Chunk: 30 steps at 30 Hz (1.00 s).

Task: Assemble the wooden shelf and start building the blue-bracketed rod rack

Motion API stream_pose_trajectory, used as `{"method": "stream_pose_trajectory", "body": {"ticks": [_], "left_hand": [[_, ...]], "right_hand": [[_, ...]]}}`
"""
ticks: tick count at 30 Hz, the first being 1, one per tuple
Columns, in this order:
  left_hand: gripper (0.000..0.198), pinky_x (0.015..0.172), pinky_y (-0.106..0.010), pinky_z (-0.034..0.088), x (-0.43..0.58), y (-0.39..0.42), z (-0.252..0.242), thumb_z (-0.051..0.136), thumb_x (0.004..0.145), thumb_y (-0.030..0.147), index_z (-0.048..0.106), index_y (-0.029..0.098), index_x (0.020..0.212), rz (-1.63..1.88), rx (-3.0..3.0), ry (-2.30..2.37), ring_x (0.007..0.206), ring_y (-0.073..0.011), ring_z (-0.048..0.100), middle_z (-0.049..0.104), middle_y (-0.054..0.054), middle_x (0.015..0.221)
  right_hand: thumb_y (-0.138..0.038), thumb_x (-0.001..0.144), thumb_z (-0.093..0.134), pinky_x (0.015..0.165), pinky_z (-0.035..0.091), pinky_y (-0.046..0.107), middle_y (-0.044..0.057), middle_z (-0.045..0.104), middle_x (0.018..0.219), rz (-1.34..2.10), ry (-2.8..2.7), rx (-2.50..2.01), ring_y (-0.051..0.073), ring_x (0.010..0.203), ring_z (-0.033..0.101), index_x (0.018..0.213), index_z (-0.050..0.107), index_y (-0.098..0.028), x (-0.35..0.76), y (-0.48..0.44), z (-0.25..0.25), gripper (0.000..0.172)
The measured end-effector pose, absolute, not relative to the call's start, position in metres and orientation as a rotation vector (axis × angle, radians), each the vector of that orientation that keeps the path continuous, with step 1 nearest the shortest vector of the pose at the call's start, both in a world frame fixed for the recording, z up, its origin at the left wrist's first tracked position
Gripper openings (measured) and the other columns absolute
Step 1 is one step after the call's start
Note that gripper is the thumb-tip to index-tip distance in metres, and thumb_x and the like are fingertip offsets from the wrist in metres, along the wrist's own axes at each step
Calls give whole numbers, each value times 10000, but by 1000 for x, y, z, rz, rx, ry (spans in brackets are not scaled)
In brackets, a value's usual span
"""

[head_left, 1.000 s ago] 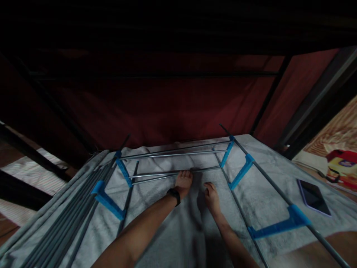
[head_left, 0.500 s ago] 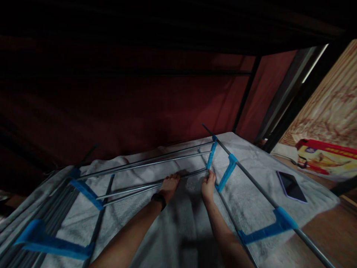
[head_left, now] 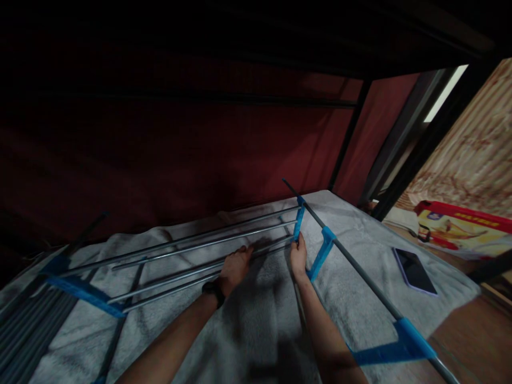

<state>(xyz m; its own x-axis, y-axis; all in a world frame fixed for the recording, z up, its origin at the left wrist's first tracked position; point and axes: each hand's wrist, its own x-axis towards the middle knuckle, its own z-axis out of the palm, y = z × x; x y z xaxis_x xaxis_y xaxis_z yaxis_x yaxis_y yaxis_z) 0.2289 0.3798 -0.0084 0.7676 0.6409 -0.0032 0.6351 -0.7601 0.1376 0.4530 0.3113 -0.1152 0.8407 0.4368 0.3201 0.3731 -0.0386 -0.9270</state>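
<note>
While thin, smooth steel rods (head_left: 176, 280) lay across the nubbly grey terry cloth (head_left: 256, 325), our right hand (head_left: 298, 260) pinched its fingers shut on the lower end of a flat blue plastic connector (head_left: 297, 224) at the rods' right-hand end. Our left hand (head_left: 234, 266) rested on the nearer rods, fingers bent over them, though we could not tell whether they gripped. We judged the joint called for a straight, steadied push.

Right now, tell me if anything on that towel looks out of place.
Only the phone stands out: it lies on the grey towel right of the long rod. Rods under the left hand and the blue connector in the right hand look undamaged.
</note>
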Motion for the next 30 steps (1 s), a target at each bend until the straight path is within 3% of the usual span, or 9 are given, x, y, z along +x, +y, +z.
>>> {"method": "stream_pose_trajectory", "body": {"ticks": [5, 11, 22, 30], "left_hand": [[430, 833, -304, 480, 233, 381, -9, 332, 920, 116, 474, 206, 1316, 88, 2840, 1043, 969, -200, 641, 629, -108, 1133], [459, 825, -303, 483, 227, 383, -12, 337, 925, 124, 455, 254, 1350, 128, 2833, 1026, 970, -196, 638, 627, -89, 1149], [475, 833, -296, 480, 213, 380, 2, 341, 923, 132, 466, 277, 1358, 104, 2811, 973, 982, -194, 626, 621, -87, 1135], [498, 813, -290, 482, 204, 382, -2, 339, 921, 131, 435, 284, 1385, 114, 2822, 964, 949, -191, 636, 616, -87, 1131]], "right_hand": [[-393, 885, 361, 1013, 356, 356, 137, 602, 1233, 123, -697, -1710, 232, 1187, 498, 1236, 557, -145, 462, 309, -109, 473], [-391, 887, 372, 875, 414, 318, 125, 665, 1054, 131, -728, -1811, 231, 1001, 580, 1105, 597, -152, 463, 306, -101, 394], [-309, 896, 343, 683, 404, 260, 65, 658, 851, 133, -797, -2008, 203, 793, 599, 1104, 551, -188, 453, 305, -86, 318], [-281, 923, 328, 659, 394, 266, 71, 648, 786, 128, -839, -2073, 202, 758, 605, 1166, 530, -166, 439, 302, -81, 336]]}}
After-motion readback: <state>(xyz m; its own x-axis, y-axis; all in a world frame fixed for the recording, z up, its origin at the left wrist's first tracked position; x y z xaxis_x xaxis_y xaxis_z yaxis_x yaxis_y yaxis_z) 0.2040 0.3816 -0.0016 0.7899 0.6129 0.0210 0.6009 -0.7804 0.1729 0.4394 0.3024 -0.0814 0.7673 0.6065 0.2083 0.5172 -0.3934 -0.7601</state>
